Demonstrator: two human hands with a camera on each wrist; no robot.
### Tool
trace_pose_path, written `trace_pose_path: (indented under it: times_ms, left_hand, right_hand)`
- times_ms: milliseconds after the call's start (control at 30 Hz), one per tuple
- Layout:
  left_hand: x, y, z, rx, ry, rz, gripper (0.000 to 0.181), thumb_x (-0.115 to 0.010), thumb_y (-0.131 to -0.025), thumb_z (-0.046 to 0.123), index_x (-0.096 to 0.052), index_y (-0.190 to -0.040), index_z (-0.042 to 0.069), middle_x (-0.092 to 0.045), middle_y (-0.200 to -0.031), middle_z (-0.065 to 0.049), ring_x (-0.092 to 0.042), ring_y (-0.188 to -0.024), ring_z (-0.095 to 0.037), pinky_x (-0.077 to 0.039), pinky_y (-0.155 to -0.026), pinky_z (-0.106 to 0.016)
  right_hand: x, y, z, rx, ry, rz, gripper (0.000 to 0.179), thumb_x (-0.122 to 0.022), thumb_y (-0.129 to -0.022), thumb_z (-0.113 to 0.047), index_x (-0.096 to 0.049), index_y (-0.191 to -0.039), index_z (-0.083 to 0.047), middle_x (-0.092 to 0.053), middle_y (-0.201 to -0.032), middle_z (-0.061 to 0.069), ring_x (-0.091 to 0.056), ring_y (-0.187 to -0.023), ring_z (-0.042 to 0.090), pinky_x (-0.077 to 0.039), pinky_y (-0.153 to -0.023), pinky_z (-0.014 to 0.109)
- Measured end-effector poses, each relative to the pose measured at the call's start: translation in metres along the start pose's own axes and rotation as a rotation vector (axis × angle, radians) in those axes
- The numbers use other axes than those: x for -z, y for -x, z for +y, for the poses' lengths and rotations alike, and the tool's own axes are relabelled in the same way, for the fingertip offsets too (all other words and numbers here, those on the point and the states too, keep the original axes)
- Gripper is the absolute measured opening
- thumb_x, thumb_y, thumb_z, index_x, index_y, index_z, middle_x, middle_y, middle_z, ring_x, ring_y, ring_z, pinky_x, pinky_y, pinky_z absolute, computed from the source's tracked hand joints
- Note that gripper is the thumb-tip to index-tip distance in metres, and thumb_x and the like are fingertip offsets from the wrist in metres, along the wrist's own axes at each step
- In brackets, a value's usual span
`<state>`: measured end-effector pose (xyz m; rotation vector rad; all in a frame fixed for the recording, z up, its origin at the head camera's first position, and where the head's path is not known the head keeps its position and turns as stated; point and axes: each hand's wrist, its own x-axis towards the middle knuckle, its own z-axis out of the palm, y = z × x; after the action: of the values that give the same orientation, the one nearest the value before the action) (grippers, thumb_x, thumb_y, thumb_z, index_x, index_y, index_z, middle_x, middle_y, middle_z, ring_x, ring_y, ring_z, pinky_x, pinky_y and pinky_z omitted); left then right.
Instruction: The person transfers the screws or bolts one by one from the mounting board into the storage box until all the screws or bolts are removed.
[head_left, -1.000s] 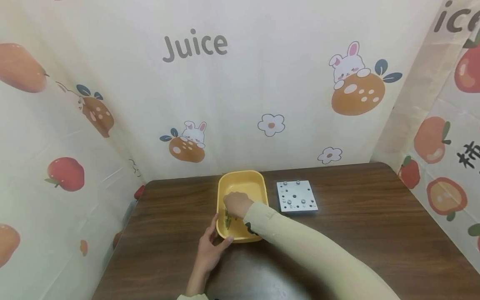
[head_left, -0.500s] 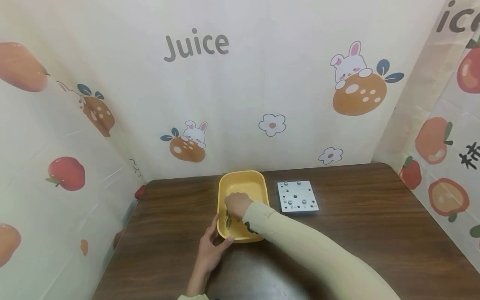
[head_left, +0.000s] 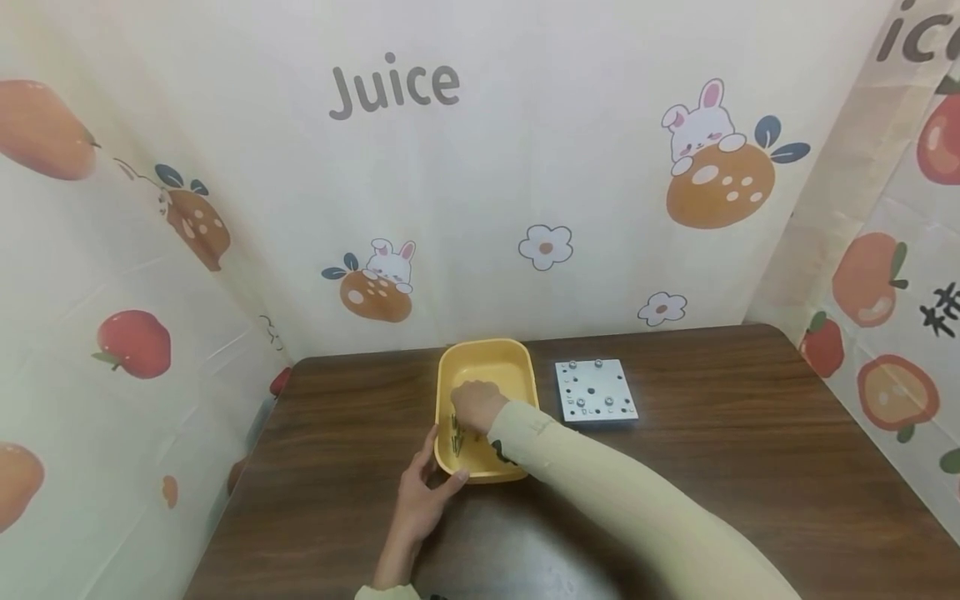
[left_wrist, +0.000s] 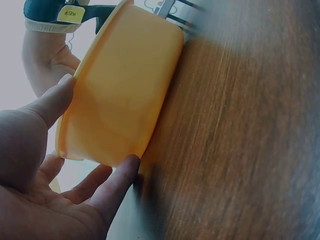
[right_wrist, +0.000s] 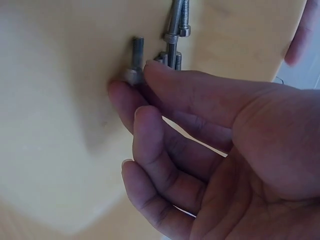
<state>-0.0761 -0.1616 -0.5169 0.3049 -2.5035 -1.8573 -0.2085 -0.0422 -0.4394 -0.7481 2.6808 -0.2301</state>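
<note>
A yellow plastic tray (head_left: 487, 478) sits at the back of the table. My left hand (head_left: 422, 498) holds its near left corner, the thumb at the near rim and the fingers along the left side. In the left wrist view those fingers (left_wrist: 117, 185) touch the outer wall. My right hand (head_left: 478, 407) reaches down inside the tray. The right wrist view shows its thumb and index finger pinching a short socket-head screw (right_wrist: 137, 52) by the head, shank pointing away. Several longer socket-head screws (right_wrist: 175, 30) lie beside it on the tray floor.
Right of the tray lies a silver metal plate (head_left: 596, 392) with holes and several screw heads on its face. The brown wooden table (head_left: 712, 433) ends against a fruit-printed curtain (head_left: 480, 167) behind and at both sides. My right sleeve crosses the tray's near right corner.
</note>
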Motion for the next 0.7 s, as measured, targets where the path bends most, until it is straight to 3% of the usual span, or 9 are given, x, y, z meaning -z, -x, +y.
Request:
trace_pose_path:
  times_ms: [133,267,433,700]
  left_hand:
    - [0.0,0.0,0.0,-0.015,0.006,0.005,0.088,-0.085,-0.09,0.015,-0.038,-0.165,0.015,-0.046,-0.157,-0.027,-0.046,-0.145,-0.048,-0.031,-0.124,-0.065]
    - [0.0,0.001,0.0,-0.029,0.021,0.003,0.089,-0.085,-0.09,0.015,-0.038,-0.165,0.015,-0.046,-0.157,-0.028,-0.046,-0.145,-0.048,-0.031,-0.124,-0.065]
    - [0.0,0.001,-0.001,-0.035,0.029,-0.009,0.09,-0.085,-0.09,0.018,-0.037,-0.166,0.016,-0.037,-0.163,-0.031,-0.042,-0.147,-0.051,-0.032,-0.123,-0.068]
    - [0.0,0.001,-0.002,-0.046,0.033,-0.008,0.09,-0.086,-0.09,0.017,-0.037,-0.166,0.014,-0.043,-0.159,-0.029,-0.044,-0.146,-0.049,-0.031,-0.123,-0.069]
  right_hand:
    - [0.002,-0.001,0.0,-0.026,-0.034,0.006,0.016,-0.06,-0.103,-0.009,-0.064,-0.089,-0.012,-0.06,-0.074,0.002,-0.058,-0.062,0.015,-0.055,-0.057,0.024]
    - [0.007,0.0,-0.001,-0.031,-0.012,0.032,0.009,-0.071,-0.095,-0.005,-0.066,-0.096,-0.012,-0.062,-0.078,0.002,-0.058,-0.067,0.016,-0.057,-0.062,0.028]
    - [0.018,0.005,-0.003,-0.02,0.045,0.07,0.025,-0.086,-0.083,-0.006,-0.069,-0.101,-0.01,-0.063,-0.083,0.001,-0.058,-0.071,0.016,-0.06,-0.068,0.032]
    - [0.021,0.021,0.001,-0.016,0.031,0.125,0.019,-0.079,-0.085,0.001,-0.067,-0.093,-0.01,-0.061,-0.079,0.001,-0.057,-0.068,0.017,-0.059,-0.066,0.032]
